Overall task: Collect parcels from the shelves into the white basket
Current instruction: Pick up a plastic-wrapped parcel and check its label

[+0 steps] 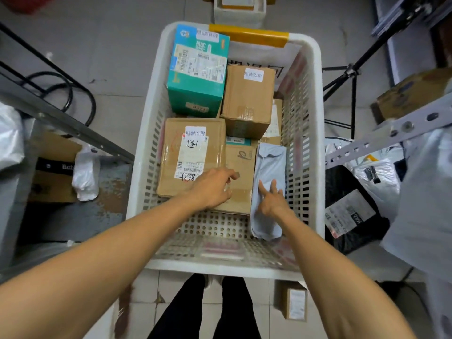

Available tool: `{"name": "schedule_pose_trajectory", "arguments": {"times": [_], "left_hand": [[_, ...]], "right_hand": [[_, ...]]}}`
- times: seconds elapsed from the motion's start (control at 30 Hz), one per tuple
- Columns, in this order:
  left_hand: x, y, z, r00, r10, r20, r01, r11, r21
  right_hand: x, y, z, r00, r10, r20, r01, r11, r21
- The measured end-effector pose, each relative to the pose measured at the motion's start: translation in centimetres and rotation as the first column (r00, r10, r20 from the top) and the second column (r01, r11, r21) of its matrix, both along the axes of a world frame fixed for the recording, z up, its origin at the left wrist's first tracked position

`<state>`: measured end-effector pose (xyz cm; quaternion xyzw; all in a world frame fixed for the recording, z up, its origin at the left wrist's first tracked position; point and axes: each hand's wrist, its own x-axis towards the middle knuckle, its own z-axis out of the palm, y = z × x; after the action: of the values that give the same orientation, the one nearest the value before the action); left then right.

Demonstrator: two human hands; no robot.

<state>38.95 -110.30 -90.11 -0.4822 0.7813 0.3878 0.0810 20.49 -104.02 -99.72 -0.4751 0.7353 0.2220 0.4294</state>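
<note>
The white basket (314, 133) stands on the floor in front of me and holds several parcels. A teal box (198, 69) and a brown box (249, 99) sit at the far end. A flat labelled carton (190, 152) lies at the near left. Beside it is a smaller brown carton (241, 167), and my left hand (212, 187) rests on its near part with fingers curled over its top. A grey mailer bag (269, 165) lies along the right wall. My right hand (271, 199) lies on it with fingers straight.
Metal shelving (73, 123) flanks the basket on the left, with cartons and a white bag (85, 174) on a lower shelf. On the right, a perforated shelf rail (391, 133) sits above dark and white bagged parcels (352, 209). A small box (294, 304) lies on the floor.
</note>
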Motion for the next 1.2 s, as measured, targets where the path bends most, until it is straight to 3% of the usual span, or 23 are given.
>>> {"name": "schedule_pose_trajectory", "arguments": {"times": [0.13,0.3,0.57,0.8,0.97,1.2], "left_hand": [[0.9,0.1,0.3,0.995,-0.069,0.077,0.075,0.994,-0.078],[1.6,-0.6,2.2,0.986,-0.080,0.145,0.089,0.994,-0.060],[2.1,-3.5,10.0,0.984,-0.029,0.174,0.061,0.982,-0.180],[4.0,-6.4,20.7,0.985,0.050,0.168,0.005,0.951,-0.310],[9.0,-5.9,28.9,0.956,0.268,0.122,-0.187,0.872,-0.453],[17.5,4.4,36.6,0.807,0.584,0.084,-0.484,0.737,-0.472]], "right_hand": [[-0.1,-1.4,1.0,1.000,0.013,-0.009,-0.013,1.000,0.018],[1.1,-3.4,5.3,0.995,0.091,-0.047,-0.096,0.989,-0.113],[3.1,-7.5,20.0,0.919,0.366,-0.147,-0.390,0.897,-0.205],[6.4,-9.3,33.6,0.918,0.361,-0.161,-0.396,0.831,-0.391],[10.3,-10.8,39.9,0.820,0.495,-0.287,-0.568,0.646,-0.510],[18.6,-6.1,46.9,0.606,0.743,-0.284,-0.708,0.342,-0.617]]}}
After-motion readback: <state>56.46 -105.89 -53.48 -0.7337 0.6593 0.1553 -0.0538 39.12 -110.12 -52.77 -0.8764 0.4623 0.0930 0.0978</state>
